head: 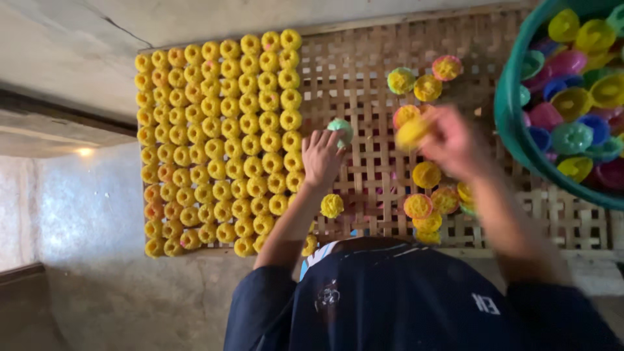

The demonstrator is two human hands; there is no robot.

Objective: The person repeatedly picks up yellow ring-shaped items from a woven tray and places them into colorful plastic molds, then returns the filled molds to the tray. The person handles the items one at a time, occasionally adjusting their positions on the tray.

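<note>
My left hand [322,157] presses a small green cup mould [340,130] upside down on the woven bamboo tray [364,71], just right of the rows of yellow flower-shaped cakes [218,140]. My right hand [456,144] is blurred and grips a yellow filled mould [412,133] above the tray. Several filled moulds [426,192] in orange, yellow and green lie below and above that hand. One loose yellow cake [332,205] sits beside my left wrist.
A green basin [510,123] full of empty coloured moulds stands at the right, overlapping the tray's edge. The tray rests on a concrete floor [97,214]. My dark shirt [403,299] fills the bottom of the view.
</note>
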